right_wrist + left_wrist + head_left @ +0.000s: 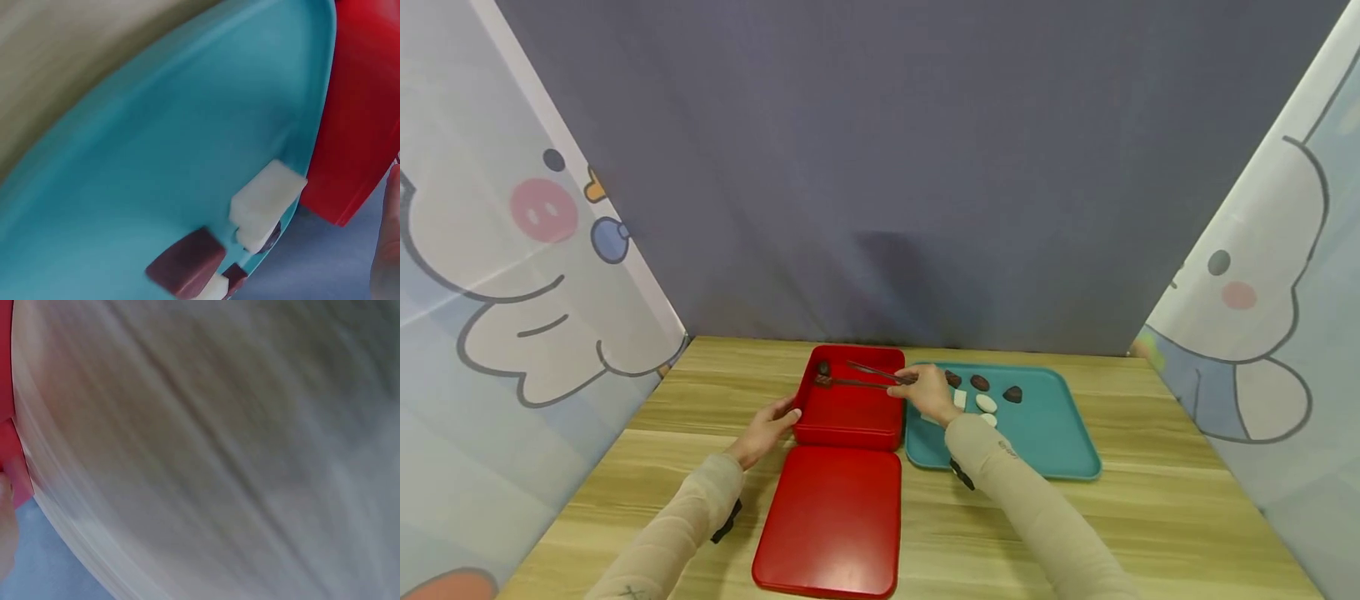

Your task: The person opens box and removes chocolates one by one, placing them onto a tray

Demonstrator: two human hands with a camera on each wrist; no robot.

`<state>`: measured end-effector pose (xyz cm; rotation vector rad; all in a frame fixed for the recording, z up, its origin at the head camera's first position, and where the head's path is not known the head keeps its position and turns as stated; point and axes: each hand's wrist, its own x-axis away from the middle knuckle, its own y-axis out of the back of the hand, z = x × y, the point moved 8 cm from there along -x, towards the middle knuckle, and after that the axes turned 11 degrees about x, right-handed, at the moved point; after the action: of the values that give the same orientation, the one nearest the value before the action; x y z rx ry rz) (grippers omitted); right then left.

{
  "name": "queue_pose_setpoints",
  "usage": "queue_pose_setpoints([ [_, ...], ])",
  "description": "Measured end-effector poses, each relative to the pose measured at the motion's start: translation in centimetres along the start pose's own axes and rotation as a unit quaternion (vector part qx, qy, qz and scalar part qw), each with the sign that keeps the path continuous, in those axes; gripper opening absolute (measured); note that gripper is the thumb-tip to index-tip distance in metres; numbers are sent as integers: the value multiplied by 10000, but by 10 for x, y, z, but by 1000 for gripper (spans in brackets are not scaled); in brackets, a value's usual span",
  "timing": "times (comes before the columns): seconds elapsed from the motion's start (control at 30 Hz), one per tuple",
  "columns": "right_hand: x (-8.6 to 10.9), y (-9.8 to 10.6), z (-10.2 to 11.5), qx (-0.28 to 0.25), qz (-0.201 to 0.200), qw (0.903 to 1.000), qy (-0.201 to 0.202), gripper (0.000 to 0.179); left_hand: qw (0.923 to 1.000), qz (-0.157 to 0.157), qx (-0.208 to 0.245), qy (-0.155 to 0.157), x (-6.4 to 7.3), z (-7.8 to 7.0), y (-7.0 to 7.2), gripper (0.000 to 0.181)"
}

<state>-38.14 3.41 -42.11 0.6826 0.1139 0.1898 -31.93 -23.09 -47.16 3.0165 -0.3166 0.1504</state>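
In the head view my right hand [931, 393] grips thin dark tongs [868, 384] at the right rim of the red box [850, 417]. Their two arms spread apart over the box. The lower tip lies against a small dark chocolate-like piece [823, 381]; a second dark piece [823, 367] sits just behind it, near the box's left wall. Straight fingers of my left hand [763, 433] rest against the outside of that wall. At the left edge of the left wrist view, part of a finger [7, 519] meets the red wall [15, 465].
A teal tray [1037, 433] stands right of the box, holding brown pieces [980, 382] and white pieces [987, 403]. The flat red lid [831, 521] lies in front of the box on the wooden table [1150, 500]. A grey curtain [887, 167] closes off the back.
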Motion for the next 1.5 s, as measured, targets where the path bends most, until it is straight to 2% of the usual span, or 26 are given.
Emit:
queue_pose_setpoints([
  [0.2, -6, -13, 9, -20, 86, 10000, 37, 32, 10000, 16, 76, 30, 1, -1, 1, 56],
  [0.43, -15, -23, 11, 1, 39, 9999, -133, 30, 10000, 70, 17, 37, -1, 0, 0, 58],
  [0.7, -18, -28, 14, -1, -15, 10000, -68, 29, 10000, -92, -19, 23, -1, 3, 1, 57],
  [0.83, -21, -32, 19, 179, 31, 9998, 23, 28, 9998, -170, 29, 43, -2, 3, 1, 57],
  [1.1, -23, -37, 22, 697, -113, 9974, 159, 24, 10000, -58, 67, -30, -1, 2, -2, 59],
  [1.5, -24, -41, 21, 884, -42, 9959, 199, 21, 9999, -100, 22, 30, -1, 1, -2, 59],
])
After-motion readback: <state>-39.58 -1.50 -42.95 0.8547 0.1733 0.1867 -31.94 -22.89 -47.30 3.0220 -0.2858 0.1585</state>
